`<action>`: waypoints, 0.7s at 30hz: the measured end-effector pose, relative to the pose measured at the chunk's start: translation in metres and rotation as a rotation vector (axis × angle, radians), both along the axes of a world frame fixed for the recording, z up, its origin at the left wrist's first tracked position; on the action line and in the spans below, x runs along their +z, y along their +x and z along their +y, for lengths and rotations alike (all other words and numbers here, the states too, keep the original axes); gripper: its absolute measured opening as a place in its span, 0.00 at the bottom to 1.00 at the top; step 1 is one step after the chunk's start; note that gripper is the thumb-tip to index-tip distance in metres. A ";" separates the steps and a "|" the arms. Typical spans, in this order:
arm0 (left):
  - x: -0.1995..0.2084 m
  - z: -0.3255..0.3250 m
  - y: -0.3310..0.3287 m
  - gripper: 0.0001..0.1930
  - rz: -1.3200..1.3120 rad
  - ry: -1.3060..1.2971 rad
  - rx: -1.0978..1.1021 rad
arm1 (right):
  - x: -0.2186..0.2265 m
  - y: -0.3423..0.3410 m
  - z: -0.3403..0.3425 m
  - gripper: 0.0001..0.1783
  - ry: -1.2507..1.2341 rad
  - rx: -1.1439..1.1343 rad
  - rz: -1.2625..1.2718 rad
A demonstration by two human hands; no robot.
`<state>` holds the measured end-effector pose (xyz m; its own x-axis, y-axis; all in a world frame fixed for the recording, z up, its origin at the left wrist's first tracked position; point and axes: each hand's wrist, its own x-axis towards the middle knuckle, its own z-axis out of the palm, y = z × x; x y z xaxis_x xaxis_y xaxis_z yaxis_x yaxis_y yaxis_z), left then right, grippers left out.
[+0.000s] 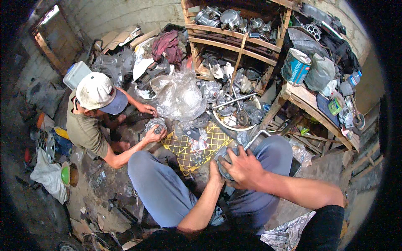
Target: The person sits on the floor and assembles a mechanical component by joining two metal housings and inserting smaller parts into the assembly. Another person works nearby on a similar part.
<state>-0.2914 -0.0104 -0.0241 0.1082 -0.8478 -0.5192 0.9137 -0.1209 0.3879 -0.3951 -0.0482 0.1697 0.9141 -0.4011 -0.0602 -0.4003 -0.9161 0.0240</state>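
Observation:
Between my knees, a roundish grey metal part [225, 170] is held in both hands. My left hand [215, 175] supports it from the left side, fingers mostly hidden. Over its top and right side curl the fingers of my right hand [242, 167], slightly blurred. Much of the part is covered, so its exact kind cannot be made out. Just beyond it lies a yellow grid panel [175, 147] with small pieces and scraps on it. A bent metal rod [256, 139] rises beside my right knee.
At left, a crouching person in a cap [95, 93] handles a round metal part [155, 124]. A white-rimmed basin [222, 122] of parts stands ahead, near clear plastic sheeting [178, 96]. Behind are wooden shelves [234, 29]; at right, a wooden bench [307, 100] bears a blue can [296, 67].

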 end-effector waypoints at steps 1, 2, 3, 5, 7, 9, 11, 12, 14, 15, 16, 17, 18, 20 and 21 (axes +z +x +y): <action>0.000 -0.001 0.000 0.33 0.009 -0.020 -0.019 | 0.000 -0.001 0.000 0.40 0.006 -0.010 0.006; 0.001 -0.002 0.000 0.34 0.017 -0.040 -0.037 | 0.002 -0.002 0.001 0.40 0.011 -0.020 0.012; 0.027 0.001 -0.008 0.32 0.044 0.112 -0.029 | 0.000 -0.009 0.003 0.40 0.033 -0.050 0.025; 0.041 -0.002 -0.010 0.33 0.020 0.153 -0.019 | 0.002 -0.011 0.006 0.43 0.039 -0.094 0.052; 0.054 -0.001 -0.012 0.33 -0.034 0.193 -0.021 | 0.000 -0.015 0.011 0.45 0.054 -0.141 0.049; 0.067 -0.003 -0.014 0.33 -0.124 0.209 -0.035 | 0.001 -0.019 0.015 0.45 0.056 -0.192 0.009; 0.041 -0.004 -0.014 0.34 -0.042 0.155 -0.037 | -0.001 -0.021 0.021 0.45 0.075 -0.254 -0.001; 0.042 -0.007 -0.014 0.34 -0.006 0.128 -0.041 | -0.004 -0.023 0.022 0.45 0.084 -0.288 -0.012; 0.044 -0.004 -0.021 0.34 -0.061 0.136 -0.046 | -0.010 -0.029 0.032 0.45 0.075 -0.361 -0.126; 0.050 -0.004 -0.024 0.34 -0.087 0.136 -0.045 | -0.011 -0.032 0.037 0.46 0.066 -0.394 -0.183; 0.042 -0.005 -0.023 0.34 -0.082 0.125 -0.039 | -0.012 -0.032 0.039 0.45 0.051 -0.402 -0.194; 0.030 -0.006 -0.020 0.34 -0.076 0.115 -0.032 | -0.012 -0.030 0.040 0.45 0.037 -0.409 -0.205; 0.035 -0.007 -0.021 0.34 -0.068 0.112 -0.036 | -0.016 -0.033 0.042 0.45 0.029 -0.428 -0.212; 0.046 -0.006 -0.029 0.34 -0.097 0.172 -0.052 | -0.026 -0.042 0.039 0.44 -0.034 -0.413 -0.163; 0.042 -0.006 -0.029 0.34 -0.083 0.137 -0.041 | -0.027 -0.043 0.038 0.42 -0.058 -0.393 -0.157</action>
<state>-0.3208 -0.0165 0.0179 0.1226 -0.7744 -0.6207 0.8724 -0.2141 0.4393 -0.4377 -0.0107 0.1428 0.6873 -0.7194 0.1001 -0.7217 -0.6920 -0.0183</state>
